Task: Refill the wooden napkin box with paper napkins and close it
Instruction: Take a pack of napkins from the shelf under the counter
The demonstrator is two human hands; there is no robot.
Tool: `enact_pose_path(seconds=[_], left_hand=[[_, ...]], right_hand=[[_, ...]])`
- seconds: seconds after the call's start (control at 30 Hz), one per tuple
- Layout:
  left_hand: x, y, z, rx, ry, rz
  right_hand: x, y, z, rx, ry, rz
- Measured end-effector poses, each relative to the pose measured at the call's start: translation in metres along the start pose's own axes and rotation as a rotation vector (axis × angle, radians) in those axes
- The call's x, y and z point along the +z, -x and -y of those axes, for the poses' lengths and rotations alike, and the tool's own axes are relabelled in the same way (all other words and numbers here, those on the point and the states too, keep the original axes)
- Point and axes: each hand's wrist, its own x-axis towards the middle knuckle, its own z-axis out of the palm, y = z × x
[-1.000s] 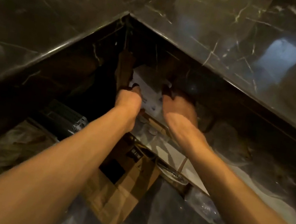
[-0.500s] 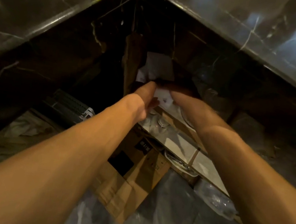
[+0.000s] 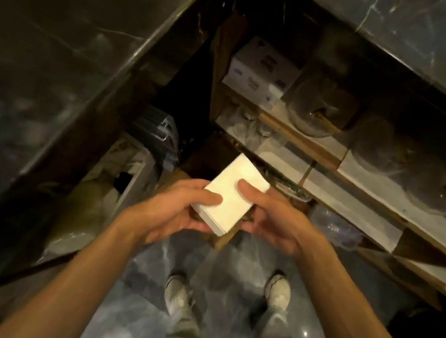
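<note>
Holding a stack of paper napkins (image 3: 233, 196) between both hands at the center of the frame: the left hand (image 3: 177, 208) cups it from the lower left with its thumb pressed on top, and the right hand (image 3: 269, 220) grips it from the right, thumb on top too, fingers curled underneath. Straight below, at the bottom of the frame, you can see two pale shoes (image 3: 279, 291) on a glossy grey floor (image 3: 233, 261). Up and to the right there's a shelf (image 3: 356, 201) with glass jars (image 3: 317, 108) and a white carton (image 3: 256, 71). Dark marble desk (image 3: 61, 41) fills the upper left. The wooden napkin box doesn't show anywhere in the shot.
</note>
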Motion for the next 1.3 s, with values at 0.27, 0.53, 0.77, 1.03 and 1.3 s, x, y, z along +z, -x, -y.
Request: enact_pose_path(seconds=[0.27,0.53,0.77,1.03,1.3], left_hand=[[0.043,0.118,0.025,0.1,0.053,-0.141],[0.129,0.226,0.009,0.123,0.048,-0.029],[0.203,0.259,-0.022,0.187,-0.17,0.103],[0.284,0.234,-0.066,0.24,-0.385,0.221],[0.398,0.162,-0.154,0.447,-0.66,0.286]], right_hand=[[0.038,0.149,-0.029,-0.043,-0.21,-0.063],[0.069,0.295,-0.024,-0.272,-0.411,-0.178],[0.035,0.382,0.001,-0.351,-0.385,-0.276],[-0.04,0.423,0.042,-0.406,-0.186,-0.347],[-0.165,0.422,0.142,-0.55,0.029,-0.452]])
